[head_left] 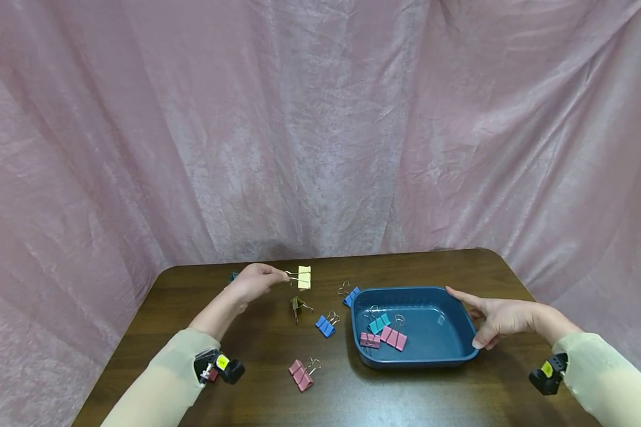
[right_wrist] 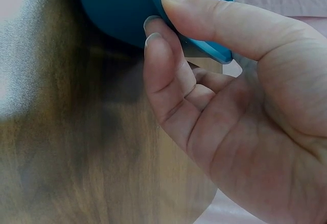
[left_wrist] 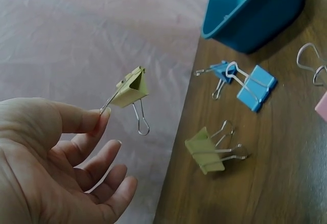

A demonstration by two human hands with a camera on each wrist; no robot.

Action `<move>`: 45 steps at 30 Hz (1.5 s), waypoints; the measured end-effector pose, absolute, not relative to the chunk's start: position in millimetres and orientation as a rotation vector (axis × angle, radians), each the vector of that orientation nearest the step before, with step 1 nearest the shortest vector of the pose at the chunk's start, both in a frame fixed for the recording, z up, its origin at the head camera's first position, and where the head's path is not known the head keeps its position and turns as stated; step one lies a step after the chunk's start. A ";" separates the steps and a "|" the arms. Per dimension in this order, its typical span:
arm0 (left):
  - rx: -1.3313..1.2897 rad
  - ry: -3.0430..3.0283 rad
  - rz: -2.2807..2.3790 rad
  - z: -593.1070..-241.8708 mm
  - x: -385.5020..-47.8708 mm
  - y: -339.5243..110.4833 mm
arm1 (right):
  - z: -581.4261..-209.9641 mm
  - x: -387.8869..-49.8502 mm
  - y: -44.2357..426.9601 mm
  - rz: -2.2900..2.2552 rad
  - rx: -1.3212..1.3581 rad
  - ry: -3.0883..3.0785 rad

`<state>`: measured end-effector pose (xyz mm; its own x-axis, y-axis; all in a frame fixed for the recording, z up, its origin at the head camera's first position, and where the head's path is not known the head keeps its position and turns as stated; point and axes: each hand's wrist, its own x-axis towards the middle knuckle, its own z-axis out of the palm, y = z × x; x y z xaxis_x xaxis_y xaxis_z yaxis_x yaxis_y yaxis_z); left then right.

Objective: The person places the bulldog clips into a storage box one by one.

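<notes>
My left hand (head_left: 252,283) pinches a pale yellow binder clip (head_left: 304,277) by one wire handle, between thumb and index finger. The left wrist view shows this clip (left_wrist: 132,92) raised off the table, its other handle hanging down. Below it lies a second, olive-yellow binder clip (head_left: 297,303). My right hand (head_left: 504,316) grips the right end of a blue tray (head_left: 438,339). Its thumb lies on the rim (right_wrist: 199,45), with fingers bent against the outer wall. Inside the tray's left part are a teal binder clip (head_left: 379,323) and pink ones (head_left: 394,338).
Two blue binder clips (head_left: 325,326) lie left of the tray on the brown wooden table (head_left: 384,397). A pink clip (head_left: 301,375) is nearer the front. A teal clip (head_left: 232,276) shows partly behind my left hand. A pink curtain (head_left: 320,130) hangs behind the table.
</notes>
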<state>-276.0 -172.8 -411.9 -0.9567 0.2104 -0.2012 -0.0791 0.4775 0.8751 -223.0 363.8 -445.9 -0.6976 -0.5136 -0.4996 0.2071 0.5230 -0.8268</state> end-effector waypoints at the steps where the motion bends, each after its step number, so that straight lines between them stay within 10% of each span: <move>1: 0.124 2.443 1.474 -411.7 -275.7 -171.0 | -446.0 -223.2 363.8 -1.223 -0.248 2.017; 45: 0.413 2.394 1.431 -399.3 -251.2 -84.7 | -445.2 -223.3 363.9 -1.239 -0.253 1.999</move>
<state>-251.2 -84.7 -399.3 -0.9067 0.4030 -0.1245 0.0813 0.4565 0.8860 -223.3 363.9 -445.2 -0.6937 -0.5220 -0.4963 0.2122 0.5104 -0.8333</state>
